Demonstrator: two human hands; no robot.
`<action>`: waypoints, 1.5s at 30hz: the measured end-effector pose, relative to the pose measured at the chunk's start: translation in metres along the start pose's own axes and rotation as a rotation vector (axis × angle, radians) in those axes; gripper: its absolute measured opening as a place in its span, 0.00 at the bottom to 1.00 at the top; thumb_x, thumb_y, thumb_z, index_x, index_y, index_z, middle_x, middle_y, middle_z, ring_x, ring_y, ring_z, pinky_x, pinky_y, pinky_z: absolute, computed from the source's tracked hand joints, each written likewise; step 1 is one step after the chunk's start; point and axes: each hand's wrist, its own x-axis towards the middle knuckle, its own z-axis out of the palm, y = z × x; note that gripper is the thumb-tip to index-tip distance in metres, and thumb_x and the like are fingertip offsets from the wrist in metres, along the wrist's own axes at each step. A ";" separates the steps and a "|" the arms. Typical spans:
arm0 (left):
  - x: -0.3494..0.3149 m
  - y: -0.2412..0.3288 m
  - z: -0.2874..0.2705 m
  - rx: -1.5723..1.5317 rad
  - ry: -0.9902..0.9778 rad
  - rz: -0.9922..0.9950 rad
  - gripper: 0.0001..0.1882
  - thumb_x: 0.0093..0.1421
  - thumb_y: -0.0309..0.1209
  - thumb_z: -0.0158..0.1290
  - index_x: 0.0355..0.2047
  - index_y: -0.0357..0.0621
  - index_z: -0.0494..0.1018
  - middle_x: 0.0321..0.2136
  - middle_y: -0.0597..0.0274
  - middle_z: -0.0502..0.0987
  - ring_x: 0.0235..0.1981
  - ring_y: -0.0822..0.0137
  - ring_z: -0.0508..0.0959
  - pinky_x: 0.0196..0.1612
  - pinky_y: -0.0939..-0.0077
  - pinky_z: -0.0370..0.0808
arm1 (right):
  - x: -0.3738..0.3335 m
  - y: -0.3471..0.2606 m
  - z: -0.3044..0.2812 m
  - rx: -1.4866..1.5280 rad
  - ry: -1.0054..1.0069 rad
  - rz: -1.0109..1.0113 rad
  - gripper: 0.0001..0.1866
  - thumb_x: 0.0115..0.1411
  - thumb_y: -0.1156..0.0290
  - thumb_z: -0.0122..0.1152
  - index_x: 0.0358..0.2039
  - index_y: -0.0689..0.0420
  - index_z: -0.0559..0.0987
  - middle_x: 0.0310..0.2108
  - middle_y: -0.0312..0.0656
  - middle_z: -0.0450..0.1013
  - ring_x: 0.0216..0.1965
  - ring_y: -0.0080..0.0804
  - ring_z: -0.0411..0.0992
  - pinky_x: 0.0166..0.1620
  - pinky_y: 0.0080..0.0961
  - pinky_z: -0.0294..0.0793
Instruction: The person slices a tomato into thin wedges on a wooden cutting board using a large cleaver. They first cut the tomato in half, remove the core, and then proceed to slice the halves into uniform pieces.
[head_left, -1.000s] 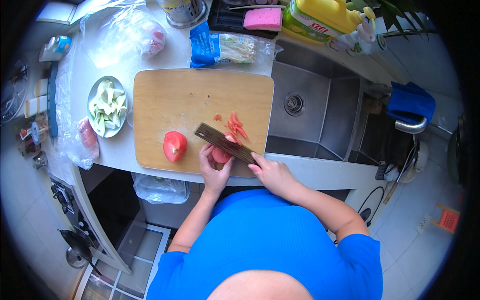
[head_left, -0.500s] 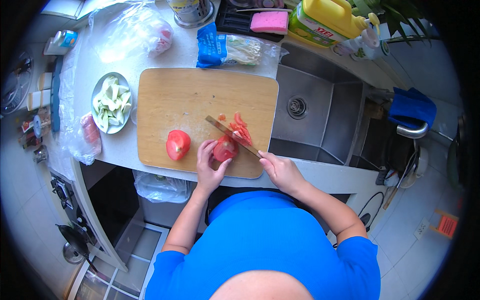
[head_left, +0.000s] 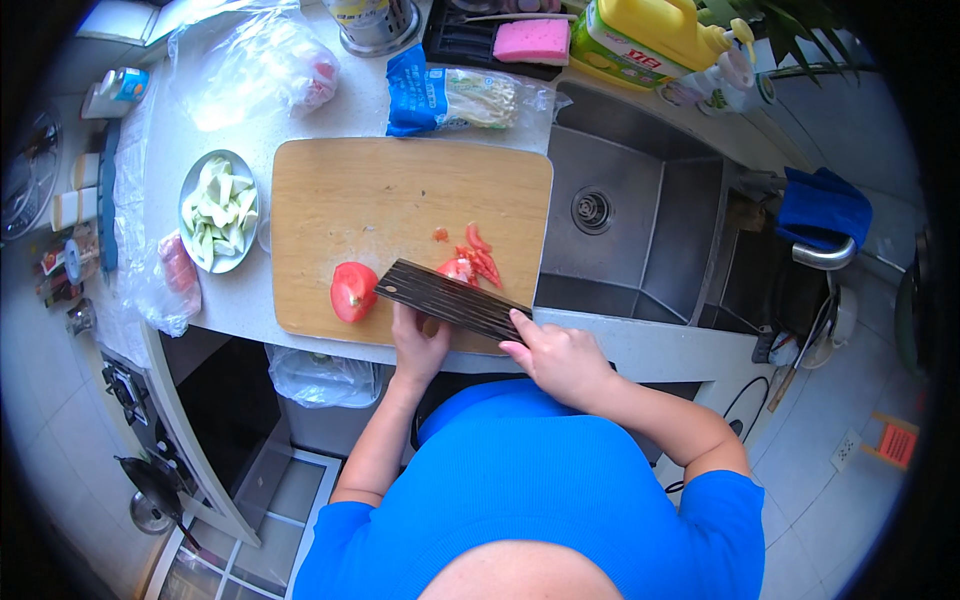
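My right hand (head_left: 565,355) grips the handle of a dark, broad-bladed cleaver (head_left: 450,300), its blade slanting flat across the near part of the wooden cutting board (head_left: 400,190). Beneath the blade my left hand (head_left: 420,345) curls its fingers and thumb at a piece of tomato (head_left: 457,269); the blade hides the fingertips and most of that piece. Small cut tomato bits (head_left: 482,258) lie just beyond the cleaver. To the left of the blade's tip, another large tomato piece (head_left: 353,292) rests on the board.
A plate (head_left: 184,225) of pale green slices stands left of the board. Behind it lie a plastic bag (head_left: 240,80) and a blue-and-clear packet (head_left: 450,98) of thin white mushrooms. A steel sink (head_left: 620,220) is at the right, near a pink sponge (head_left: 531,41) and yellow bottle (head_left: 650,40).
The cleaver has moved left and nearer to me, and its blade has tipped from edge-down to showing its flat side, covering the tomato piece and my left fingertips.
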 end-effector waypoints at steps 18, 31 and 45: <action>-0.014 -0.019 0.011 0.106 0.055 0.113 0.28 0.48 0.18 0.62 0.48 0.34 0.62 0.46 0.52 0.65 0.47 0.59 0.73 0.47 0.71 0.76 | 0.046 0.000 0.050 0.152 0.110 0.027 0.25 0.62 0.52 0.51 0.47 0.62 0.73 0.19 0.51 0.75 0.21 0.45 0.77 0.23 0.37 0.76; -0.002 0.016 0.006 0.413 0.000 0.185 0.28 0.49 0.20 0.63 0.49 0.35 0.64 0.49 0.54 0.62 0.49 0.61 0.73 0.50 0.72 0.75 | 0.028 0.021 0.042 0.559 0.063 0.214 0.23 0.66 0.53 0.45 0.44 0.60 0.78 0.32 0.57 0.76 0.34 0.55 0.76 0.38 0.44 0.76; -0.015 -0.003 0.012 0.374 0.045 0.337 0.31 0.41 0.23 0.67 0.45 0.39 0.65 0.45 0.44 0.67 0.47 0.45 0.70 0.51 0.60 0.71 | 0.062 -0.010 0.049 0.146 0.133 0.029 0.24 0.62 0.53 0.52 0.44 0.64 0.74 0.21 0.49 0.76 0.21 0.45 0.77 0.23 0.37 0.76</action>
